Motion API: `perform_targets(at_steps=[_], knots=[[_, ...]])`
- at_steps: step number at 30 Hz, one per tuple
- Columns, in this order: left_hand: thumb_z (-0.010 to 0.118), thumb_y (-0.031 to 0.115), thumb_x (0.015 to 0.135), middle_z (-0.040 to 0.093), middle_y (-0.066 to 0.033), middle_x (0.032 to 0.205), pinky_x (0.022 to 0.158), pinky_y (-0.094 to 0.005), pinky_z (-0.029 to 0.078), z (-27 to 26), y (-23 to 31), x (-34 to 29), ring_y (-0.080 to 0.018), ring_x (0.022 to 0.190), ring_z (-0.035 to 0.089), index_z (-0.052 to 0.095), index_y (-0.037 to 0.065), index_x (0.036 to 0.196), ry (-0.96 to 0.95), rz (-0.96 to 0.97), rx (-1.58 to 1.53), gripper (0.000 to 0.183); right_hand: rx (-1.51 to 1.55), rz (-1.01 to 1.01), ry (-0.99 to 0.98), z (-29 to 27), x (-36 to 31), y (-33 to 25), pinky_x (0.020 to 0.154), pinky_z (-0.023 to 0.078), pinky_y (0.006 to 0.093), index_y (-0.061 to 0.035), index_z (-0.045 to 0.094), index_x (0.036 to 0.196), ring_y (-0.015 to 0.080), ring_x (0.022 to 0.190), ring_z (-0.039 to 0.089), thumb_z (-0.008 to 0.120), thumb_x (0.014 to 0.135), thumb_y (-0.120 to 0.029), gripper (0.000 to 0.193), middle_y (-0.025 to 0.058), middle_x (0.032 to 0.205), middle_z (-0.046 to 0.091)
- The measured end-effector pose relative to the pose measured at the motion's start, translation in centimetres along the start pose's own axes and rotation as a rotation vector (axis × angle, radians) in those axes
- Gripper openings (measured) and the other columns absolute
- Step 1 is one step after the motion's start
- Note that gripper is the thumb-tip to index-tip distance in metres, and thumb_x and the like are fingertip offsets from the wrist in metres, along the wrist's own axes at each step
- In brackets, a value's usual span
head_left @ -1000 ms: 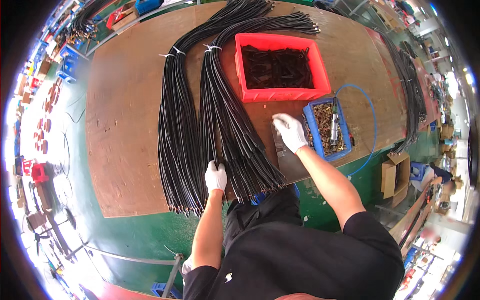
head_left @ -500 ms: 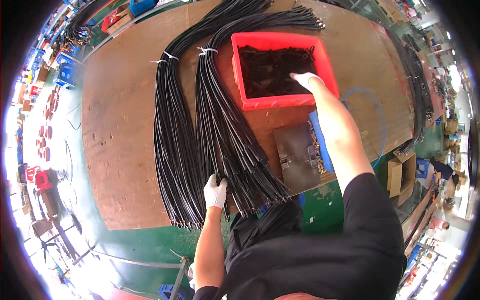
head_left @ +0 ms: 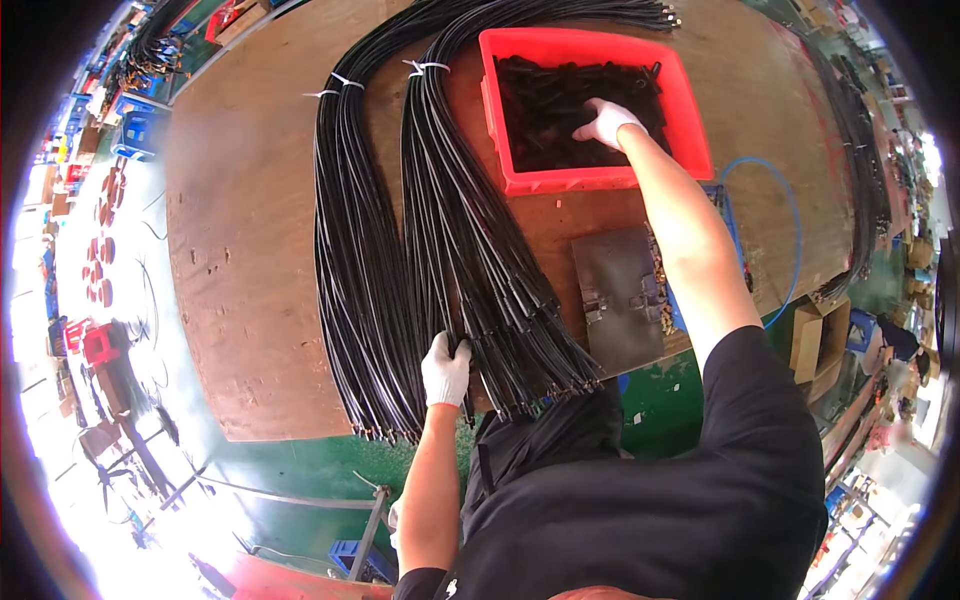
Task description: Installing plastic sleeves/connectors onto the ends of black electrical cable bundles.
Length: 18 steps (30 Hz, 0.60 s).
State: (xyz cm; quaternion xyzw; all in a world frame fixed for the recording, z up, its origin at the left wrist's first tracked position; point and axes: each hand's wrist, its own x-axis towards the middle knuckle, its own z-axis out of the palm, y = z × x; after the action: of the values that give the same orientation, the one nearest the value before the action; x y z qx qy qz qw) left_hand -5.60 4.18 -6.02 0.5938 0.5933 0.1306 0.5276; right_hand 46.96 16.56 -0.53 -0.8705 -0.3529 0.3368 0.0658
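"Head view: how far along?"
"Right bundle [head_left: 478,240] shows thicker sleeves [head_left: 543,308] near its ends; left bundle [head_left: 352,250], none I can make out."
"Grip?"
"Left hand [head_left: 445,375] pinches a black cable [head_left: 450,320] between them; right hand [head_left: 608,124], fingers parted, is inside the red bin [head_left: 575,181] over black tubes [head_left: 540,125], contact unclear."
"Around?"
"Brown table [head_left: 240,250], green floor [head_left: 665,405], cluttered workshop."

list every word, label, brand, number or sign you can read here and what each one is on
No text can be read in this view.
Black shirt: a small white mark, too small to make out.
Red bin: no readable lettering on the outside.
Black cables: any print is too fine to tell.
Cardboard box: nothing legible.
Background: too small or blurred to read.
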Motion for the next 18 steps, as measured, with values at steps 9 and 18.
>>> perform_targets(at_steps=[9,18], knots=[[0.068,0.022,0.094,0.075,-0.023,0.097,0.081,-0.0378,0.055,0.3,-0.9,0.3,-0.0317,0.088,0.075,0.067,-0.005,0.118,0.04,0.06,0.012,0.035,0.207,-0.083,0.25,-0.1,1.3,3.4,0.094,0.054,0.0389,-0.0079,0.071,0.131,0.0271,0.114,0.069,0.081,0.084,-0.037,0.056,0.016,0.124,0.074],[0.068,0.023,0.094,0.075,-0.0245,0.098,0.081,-0.0387,0.055,0.4,-1.3,0.3,-0.0338,0.091,0.075,0.066,-0.007,0.12,0.031,0.081,-0.019,0.039,0.518,0.183,0.067,0.4,1.4,-1.2,0.082,0.06,0.0448,-0.0008,0.055,0.148,0.0353,0.127,0.06,0.079,0.086,-0.061,0.089,0.0183,0.151,0.056]])
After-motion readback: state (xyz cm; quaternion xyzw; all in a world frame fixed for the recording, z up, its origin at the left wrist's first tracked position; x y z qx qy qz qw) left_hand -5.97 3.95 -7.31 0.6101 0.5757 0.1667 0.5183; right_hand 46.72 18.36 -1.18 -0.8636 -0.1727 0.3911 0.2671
